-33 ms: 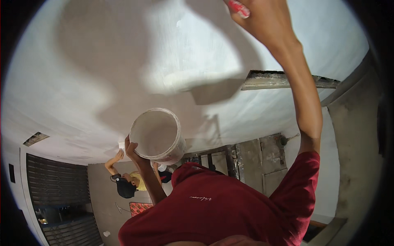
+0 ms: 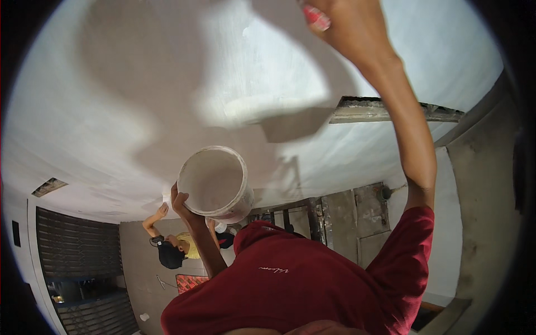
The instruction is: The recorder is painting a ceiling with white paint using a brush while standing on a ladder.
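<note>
Greyish white covers the broad surface (image 2: 245, 78) that fills the upper part of the view, faintly streaked and marked by large soft shadows. Below it, the person's dark red shirt (image 2: 318, 285) takes up the lower middle, a short line of white script across it. Dark slatted shutters (image 2: 78, 245) stand at the lower left. Between shutters and shirt is a co-worker (image 2: 192, 249) in yellow and a black cap (image 2: 170, 255), one bent arm reaching to the surface.

The slot (image 2: 360, 110), long and rough-edged, opens in the surface at the right and passes behind the person's right forearm. Near the middle, just above the shirt, the bucket (image 2: 241, 201) is tilted so that its mouth shows; it is pale and smeared inside. At the top edge the right hand (image 2: 352, 30), arm stretched out, is curled round a blurred red-and-white piece; its fingertips are out of sight, and I cannot tell whether the piece touches the surface. The left hand (image 2: 181, 204) grasps the bucket at its left side, by the rim.

Smaller are a red panel (image 2: 191, 283) below the co-worker, the red-and-white piece (image 2: 317, 18) itself, and a white scrap (image 2: 144, 317) at the lower left.
</note>
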Action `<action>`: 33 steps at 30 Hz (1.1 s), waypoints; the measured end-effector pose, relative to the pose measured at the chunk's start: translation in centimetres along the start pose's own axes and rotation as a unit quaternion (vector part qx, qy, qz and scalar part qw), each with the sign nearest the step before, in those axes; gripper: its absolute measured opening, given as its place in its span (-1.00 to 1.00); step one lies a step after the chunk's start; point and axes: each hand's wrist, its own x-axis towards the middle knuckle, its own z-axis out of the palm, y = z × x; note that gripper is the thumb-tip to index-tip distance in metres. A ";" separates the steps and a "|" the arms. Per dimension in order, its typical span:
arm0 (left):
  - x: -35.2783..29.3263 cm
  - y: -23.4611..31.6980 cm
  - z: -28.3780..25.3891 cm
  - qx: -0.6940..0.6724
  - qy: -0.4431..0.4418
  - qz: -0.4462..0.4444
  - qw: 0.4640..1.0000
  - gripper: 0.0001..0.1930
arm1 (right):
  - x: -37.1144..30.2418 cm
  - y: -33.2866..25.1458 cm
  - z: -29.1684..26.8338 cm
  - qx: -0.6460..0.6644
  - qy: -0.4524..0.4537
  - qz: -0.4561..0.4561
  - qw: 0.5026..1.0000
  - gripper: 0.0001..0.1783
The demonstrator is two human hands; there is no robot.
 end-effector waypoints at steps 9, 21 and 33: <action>-0.9 0.8 0.7 0.006 0.021 0.014 1.000 -0.37 | -18.9 -14.7 8.5 0.120 -0.277 -0.081 0.950 -0.81; -0.6 -0.4 -0.4 0.064 0.042 0.067 0.995 -0.43 | 0.2 -0.2 2.2 0.188 -0.074 -0.014 0.979 -0.85; -0.3 -0.5 -0.8 -0.024 0.054 0.019 0.998 -0.35 | -23.0 -15.9 10.0 0.169 -0.233 -0.027 0.957 -0.73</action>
